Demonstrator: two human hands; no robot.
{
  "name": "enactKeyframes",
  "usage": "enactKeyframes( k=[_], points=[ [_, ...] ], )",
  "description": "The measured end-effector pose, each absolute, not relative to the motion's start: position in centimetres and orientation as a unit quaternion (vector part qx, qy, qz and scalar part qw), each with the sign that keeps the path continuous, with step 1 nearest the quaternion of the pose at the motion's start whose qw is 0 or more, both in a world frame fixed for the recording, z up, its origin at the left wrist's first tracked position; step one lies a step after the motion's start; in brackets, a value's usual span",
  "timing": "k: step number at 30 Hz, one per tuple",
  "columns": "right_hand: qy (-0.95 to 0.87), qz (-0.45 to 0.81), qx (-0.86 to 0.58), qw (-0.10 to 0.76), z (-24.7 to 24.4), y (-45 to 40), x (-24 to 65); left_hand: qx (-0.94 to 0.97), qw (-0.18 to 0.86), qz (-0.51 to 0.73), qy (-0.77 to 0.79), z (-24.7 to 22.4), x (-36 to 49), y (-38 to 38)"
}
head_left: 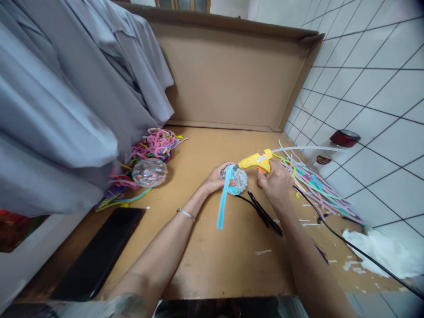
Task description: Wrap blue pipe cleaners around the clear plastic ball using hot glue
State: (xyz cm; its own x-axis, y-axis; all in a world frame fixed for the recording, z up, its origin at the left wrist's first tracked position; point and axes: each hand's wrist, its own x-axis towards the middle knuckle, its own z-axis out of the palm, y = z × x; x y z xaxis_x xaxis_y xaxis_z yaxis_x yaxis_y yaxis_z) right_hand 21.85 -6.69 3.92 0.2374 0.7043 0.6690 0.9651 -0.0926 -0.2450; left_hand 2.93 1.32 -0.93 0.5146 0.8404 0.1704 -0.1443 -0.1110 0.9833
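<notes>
My left hand point(217, 176) grips a small round clear container point(240, 181) near the middle of the table. A light-blue pipe cleaner strip point(222, 203) lies against the container, its free end hanging toward me. In my right hand point(276, 179) is a yellow hot glue gun point(256, 162), its nozzle at the container's upper right edge. A long translucent glue stick point(308, 148) sticks out of the gun's back. Below the hands lie black tweezers or thin black sticks point(265, 214); I cannot tell which.
Another clear round container point(150, 172) sits by a heap of colourful pipe cleaners point(159, 143) at left. A black phone point(99, 254) lies nearer. Straight pipe cleaners point(318, 185), a red-lidded jar point(331, 148), a black cord point(351, 243) and white tissue point(380, 254) are right. Cardboard point(228, 75) stands behind.
</notes>
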Motion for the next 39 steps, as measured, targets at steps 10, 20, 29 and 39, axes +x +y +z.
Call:
enactKeyframes(
  k=[10, 20, 29, 39],
  points=[
    [-0.496, -0.113, -0.794, 0.333, 3.7, -5.8, 22.8, 0.635, 0.607, 0.397, 0.266, -0.6, 2.7, 0.9],
    [-0.464, -0.084, -0.862, 0.186, -0.5, -4.8, 24.6, 0.626, 0.602, 0.41, 0.281, -0.6, 2.8, 0.6],
    [-0.581, -0.213, -0.735, 0.277, 0.5, -5.0, 23.0, 0.631, 0.595, 0.404, 0.29, -0.6, 3.2, 1.0],
    [-0.751, -0.16, -0.476, 0.428, 3.0, -7.1, 18.1, 0.709, 0.507, 0.395, 0.289, -0.3, 3.7, 0.7]
  ],
)
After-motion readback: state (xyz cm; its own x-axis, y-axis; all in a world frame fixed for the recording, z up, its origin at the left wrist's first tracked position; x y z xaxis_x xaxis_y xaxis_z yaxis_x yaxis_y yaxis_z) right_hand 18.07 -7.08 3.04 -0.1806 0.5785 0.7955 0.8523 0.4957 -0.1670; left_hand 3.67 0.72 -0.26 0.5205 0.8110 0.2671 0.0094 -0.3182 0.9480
